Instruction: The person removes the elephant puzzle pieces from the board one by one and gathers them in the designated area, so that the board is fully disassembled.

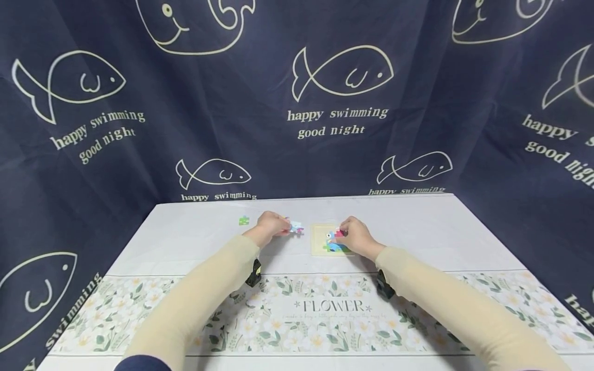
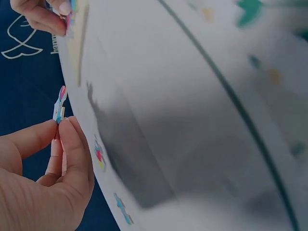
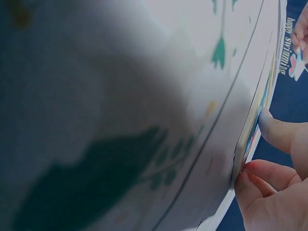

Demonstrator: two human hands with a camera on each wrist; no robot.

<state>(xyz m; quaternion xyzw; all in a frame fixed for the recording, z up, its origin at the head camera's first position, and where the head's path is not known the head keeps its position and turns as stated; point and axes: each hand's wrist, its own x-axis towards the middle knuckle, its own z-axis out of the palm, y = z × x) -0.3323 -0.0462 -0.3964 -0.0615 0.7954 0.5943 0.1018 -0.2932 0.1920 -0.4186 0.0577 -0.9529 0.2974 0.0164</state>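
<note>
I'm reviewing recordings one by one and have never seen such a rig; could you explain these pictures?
There is no machine: a person works bare-handed. The wide picture comes from a head-worn camera; the two tilted close-ups come from cameras on the left and right wrists. On the white table with FLOWER lettering lie loose jigsaw pieces and a pale yellow puzzle tray, partly filled. The left hand pinches a multicoloured jigsaw piece above the table. The right hand touches the puzzle tray; whether it grips a piece is unclear.
</note>
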